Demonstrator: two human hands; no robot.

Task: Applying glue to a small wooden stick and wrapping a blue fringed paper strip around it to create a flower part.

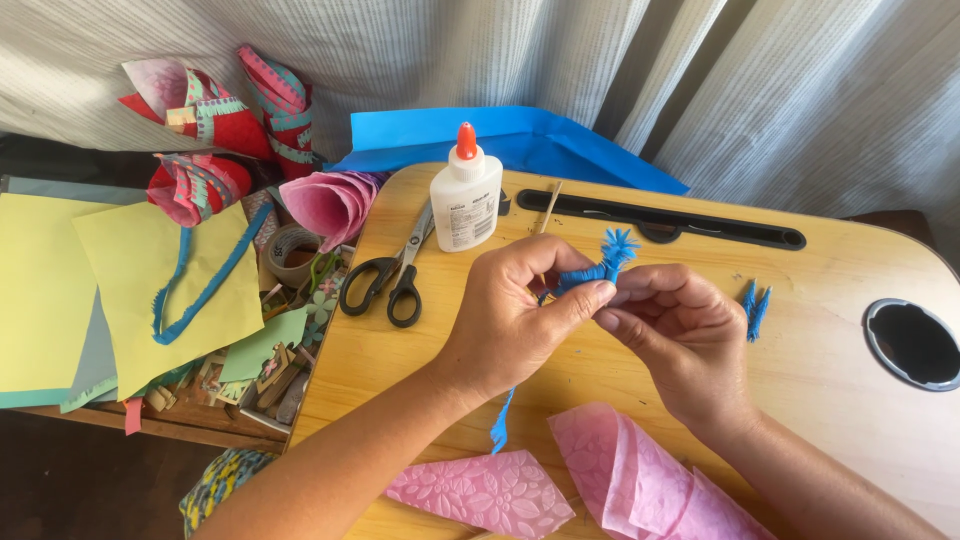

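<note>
- Left hand [505, 320] is reaching in from lower left, wrist bent, thumb and fingers pinching the blue fringed paper roll [592, 270] near its middle.
- Right hand [668, 335] is coming in from lower right, fingertips closing on the same roll just below its fringed tip.
- Roll is being held above the wooden lap desk [820, 340], between both hands; long axis is running lower left to upper right, frayed end pointing up-right.
- A loose blue strip [502, 420] is hanging below the left hand.
- Glue bottle [465, 195] and scissors [395, 272] are sitting near, behind the hands.
</note>
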